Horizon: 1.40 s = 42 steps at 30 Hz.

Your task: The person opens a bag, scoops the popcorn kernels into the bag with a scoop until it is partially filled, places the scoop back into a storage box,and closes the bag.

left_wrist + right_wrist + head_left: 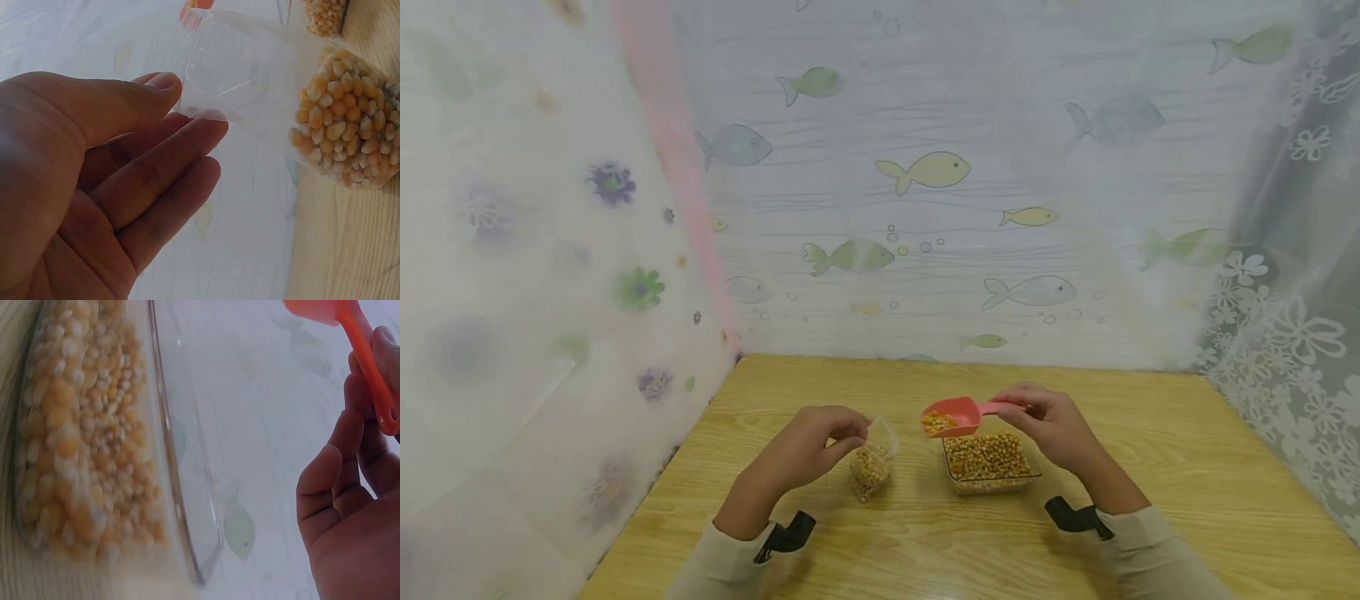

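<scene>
My left hand (822,443) pinches the top edge of a clear plastic bag (250,69) between thumb and fingers. Corn kernels (347,115) fill the lower part of the bag, which hangs at or just above the tabletop. My right hand (1052,423) grips the handle of a red scoop (968,417), with some kernels lying in its bowl. The scoop is held level above the back left of a clear rectangular container (992,483) full of corn kernels. In the right wrist view the scoop's handle (369,369) runs between thumb and fingers.
A wood-grain table (880,550) carries everything. Behind it hangs a pale curtain with fish prints (934,169); a flowered sheet (512,333) closes the left side and another patterned sheet (1311,333) the right. The container stands right of the bag, with a gap between them.
</scene>
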Each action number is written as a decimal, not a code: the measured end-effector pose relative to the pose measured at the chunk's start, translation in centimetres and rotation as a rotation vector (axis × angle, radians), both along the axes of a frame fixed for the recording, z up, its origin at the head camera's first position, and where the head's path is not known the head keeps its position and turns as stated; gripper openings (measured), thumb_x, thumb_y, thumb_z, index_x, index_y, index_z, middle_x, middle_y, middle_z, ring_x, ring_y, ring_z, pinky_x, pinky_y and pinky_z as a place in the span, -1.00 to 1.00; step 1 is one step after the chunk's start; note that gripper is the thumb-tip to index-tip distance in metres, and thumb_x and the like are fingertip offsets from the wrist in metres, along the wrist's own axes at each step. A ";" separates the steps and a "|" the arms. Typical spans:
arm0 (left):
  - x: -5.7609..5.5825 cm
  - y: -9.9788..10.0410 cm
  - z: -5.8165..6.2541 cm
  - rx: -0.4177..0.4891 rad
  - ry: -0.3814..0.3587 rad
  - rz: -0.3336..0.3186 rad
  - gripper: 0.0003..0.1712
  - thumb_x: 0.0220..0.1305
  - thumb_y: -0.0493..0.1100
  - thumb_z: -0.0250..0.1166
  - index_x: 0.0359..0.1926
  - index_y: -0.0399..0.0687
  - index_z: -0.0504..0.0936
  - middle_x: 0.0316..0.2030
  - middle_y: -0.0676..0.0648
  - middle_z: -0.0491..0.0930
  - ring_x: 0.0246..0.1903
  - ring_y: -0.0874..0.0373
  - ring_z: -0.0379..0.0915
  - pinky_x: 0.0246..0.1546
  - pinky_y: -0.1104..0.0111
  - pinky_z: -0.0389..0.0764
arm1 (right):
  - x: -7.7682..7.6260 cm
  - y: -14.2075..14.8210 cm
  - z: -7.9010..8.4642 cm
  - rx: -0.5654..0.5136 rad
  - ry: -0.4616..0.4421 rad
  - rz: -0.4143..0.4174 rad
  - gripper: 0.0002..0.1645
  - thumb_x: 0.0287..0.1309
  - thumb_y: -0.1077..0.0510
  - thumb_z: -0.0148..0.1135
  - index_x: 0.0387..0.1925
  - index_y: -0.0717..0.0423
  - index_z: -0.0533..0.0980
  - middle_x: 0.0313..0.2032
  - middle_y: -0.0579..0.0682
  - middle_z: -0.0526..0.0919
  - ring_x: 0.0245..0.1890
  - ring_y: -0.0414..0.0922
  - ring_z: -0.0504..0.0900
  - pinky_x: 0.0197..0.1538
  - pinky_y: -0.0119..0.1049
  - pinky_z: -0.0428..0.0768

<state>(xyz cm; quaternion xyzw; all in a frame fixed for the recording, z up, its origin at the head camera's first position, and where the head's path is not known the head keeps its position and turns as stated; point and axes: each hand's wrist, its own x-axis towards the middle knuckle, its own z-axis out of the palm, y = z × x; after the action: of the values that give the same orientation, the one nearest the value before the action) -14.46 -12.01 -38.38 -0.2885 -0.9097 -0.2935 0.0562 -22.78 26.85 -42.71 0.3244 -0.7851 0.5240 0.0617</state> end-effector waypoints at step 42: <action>-2.1 -0.9 -0.6 0.001 0.027 -0.019 -0.95 0.42 -0.19 0.37 -0.21 0.09 0.72 0.10 0.03 0.73 -0.08 0.25 0.73 -0.05 0.36 0.74 | 1.2 -10.1 6.0 0.327 0.197 -0.015 -0.80 0.32 -0.05 0.41 -0.08 -0.14 0.75 -0.21 -0.30 0.64 -0.29 -0.26 0.51 -0.25 -0.31 0.58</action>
<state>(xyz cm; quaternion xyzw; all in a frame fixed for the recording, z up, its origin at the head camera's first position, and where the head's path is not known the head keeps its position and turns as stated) -16.58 -12.94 -38.99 -0.3008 -0.9060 -0.2903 0.0659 -21.56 16.70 -36.74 0.3741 -0.8523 0.3545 0.0888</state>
